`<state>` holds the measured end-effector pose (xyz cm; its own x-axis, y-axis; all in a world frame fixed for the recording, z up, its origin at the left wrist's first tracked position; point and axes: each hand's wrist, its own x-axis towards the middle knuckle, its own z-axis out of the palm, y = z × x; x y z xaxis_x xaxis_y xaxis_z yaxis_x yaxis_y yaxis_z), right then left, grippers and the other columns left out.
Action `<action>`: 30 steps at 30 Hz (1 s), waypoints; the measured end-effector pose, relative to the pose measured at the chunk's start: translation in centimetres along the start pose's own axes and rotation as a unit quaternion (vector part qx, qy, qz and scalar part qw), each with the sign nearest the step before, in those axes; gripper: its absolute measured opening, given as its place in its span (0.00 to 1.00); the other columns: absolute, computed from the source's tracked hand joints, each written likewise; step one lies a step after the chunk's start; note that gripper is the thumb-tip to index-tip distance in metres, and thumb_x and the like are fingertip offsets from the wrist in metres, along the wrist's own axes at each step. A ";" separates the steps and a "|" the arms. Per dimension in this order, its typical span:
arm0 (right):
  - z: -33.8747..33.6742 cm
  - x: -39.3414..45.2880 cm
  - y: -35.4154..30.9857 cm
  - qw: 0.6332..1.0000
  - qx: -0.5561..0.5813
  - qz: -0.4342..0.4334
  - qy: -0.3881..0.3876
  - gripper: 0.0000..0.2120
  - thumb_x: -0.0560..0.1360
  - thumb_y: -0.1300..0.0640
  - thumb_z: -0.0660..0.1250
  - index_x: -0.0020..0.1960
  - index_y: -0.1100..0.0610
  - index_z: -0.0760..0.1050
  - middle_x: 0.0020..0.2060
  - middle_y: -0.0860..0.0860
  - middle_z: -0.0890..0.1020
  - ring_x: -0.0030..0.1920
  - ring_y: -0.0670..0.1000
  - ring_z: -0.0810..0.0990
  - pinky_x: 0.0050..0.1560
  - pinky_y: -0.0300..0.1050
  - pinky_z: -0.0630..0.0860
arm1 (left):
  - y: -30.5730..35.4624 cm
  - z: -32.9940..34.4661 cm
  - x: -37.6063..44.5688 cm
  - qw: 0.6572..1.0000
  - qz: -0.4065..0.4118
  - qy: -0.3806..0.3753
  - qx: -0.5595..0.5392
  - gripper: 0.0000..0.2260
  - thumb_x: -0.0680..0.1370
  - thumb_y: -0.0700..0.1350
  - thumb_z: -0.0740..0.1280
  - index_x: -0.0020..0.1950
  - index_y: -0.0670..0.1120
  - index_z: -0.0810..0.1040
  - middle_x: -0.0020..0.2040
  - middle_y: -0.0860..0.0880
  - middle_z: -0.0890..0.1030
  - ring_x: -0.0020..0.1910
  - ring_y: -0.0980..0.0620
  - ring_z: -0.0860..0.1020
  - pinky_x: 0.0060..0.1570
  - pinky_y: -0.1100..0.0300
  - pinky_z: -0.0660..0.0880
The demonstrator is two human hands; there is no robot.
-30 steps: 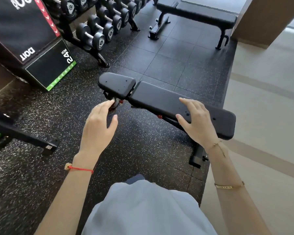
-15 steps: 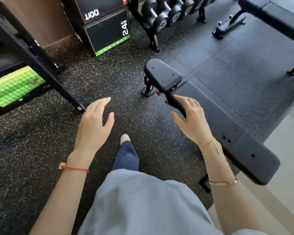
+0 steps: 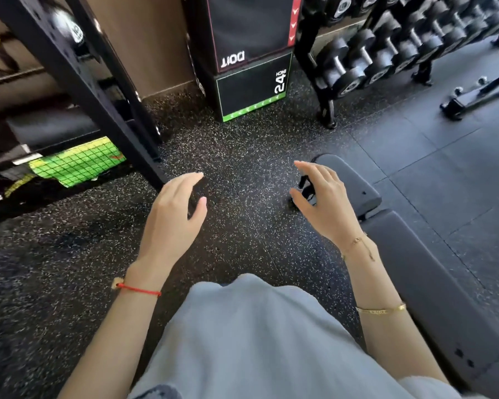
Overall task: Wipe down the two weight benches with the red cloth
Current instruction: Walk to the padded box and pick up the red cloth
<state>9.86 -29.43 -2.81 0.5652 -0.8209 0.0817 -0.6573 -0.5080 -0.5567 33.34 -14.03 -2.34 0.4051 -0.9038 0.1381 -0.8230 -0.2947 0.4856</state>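
Over speckled black rubber floor [image 3: 242, 156], left hand [image 3: 170, 217] & right hand [image 3: 326, 203] hover, each grip apart, empty. Right hand has lifted off long black padded weight bench [image 3: 432, 272], now beside it w/ view swung left. No red cloth visible; wiping likely can't start yet.

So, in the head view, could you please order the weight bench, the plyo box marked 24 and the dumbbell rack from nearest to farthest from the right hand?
From the right hand:
1. Weight bench, directly beneath and to its right.
2. Plyo box, ahead and slightly left, against the wall.
3. Dumbbell rack, ahead and right; its nearest foot looks about as close as the box, so 2 and 3 are hard to separate.
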 end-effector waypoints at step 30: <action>1.5 61.3 6.1 0.994 -0.022 -0.091 -0.057 0.23 0.78 0.51 0.64 0.72 0.52 0.67 0.68 0.48 0.73 0.70 0.50 0.66 0.71 0.49 0.62 | -7.7 3.1 55.8 0.996 -0.072 0.058 -0.001 0.19 0.81 0.45 0.64 0.72 0.47 0.71 0.69 0.50 0.74 0.70 0.54 0.69 0.71 0.63 0.62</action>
<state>41.20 -82.43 -2.42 0.7287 -0.6799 0.0818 -0.5580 -0.6588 -0.5046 61.00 -63.17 -1.07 0.5625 -0.8101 0.1651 -0.7518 -0.4182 0.5098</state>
